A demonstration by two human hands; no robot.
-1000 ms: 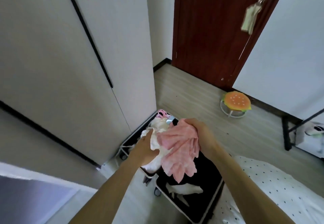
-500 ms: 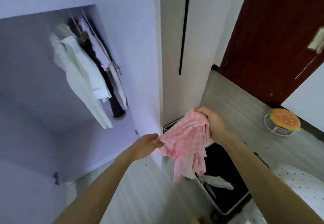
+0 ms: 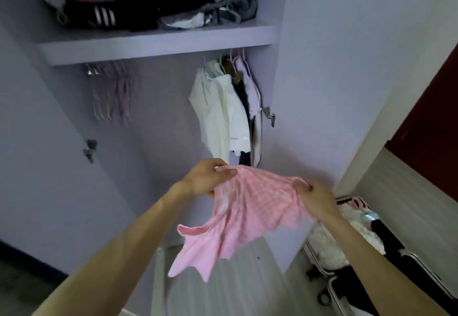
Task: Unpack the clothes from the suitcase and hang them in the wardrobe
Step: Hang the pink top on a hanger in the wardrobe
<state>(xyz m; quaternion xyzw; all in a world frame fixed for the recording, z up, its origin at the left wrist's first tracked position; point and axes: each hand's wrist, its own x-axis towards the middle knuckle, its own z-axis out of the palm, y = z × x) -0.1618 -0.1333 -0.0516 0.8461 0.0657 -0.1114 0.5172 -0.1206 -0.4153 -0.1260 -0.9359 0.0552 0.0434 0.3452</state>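
Note:
A pink checked garment (image 3: 244, 214) hangs spread between my two hands in front of the open wardrobe (image 3: 161, 117). My left hand (image 3: 208, 177) pinches its upper left edge. Its upper right edge is gripped by my right hand (image 3: 316, 200). The open black suitcase (image 3: 386, 249) lies on the floor at the lower right, with white and black clothes still inside. Several garments (image 3: 228, 110) hang from the rail at the wardrobe's right end.
Empty pink hangers (image 3: 111, 92) hang at the rail's left end. The shelf (image 3: 158, 40) above holds a pile of folded clothes and bedding. The wardrobe's open door (image 3: 334, 80) stands between me and the suitcase. A dark red door (image 3: 431, 130) is at the far right.
My view has swung left and up from the suitcase to the wardrobe interior. Both hands lifted the pink garment out and have spread it wider apart.

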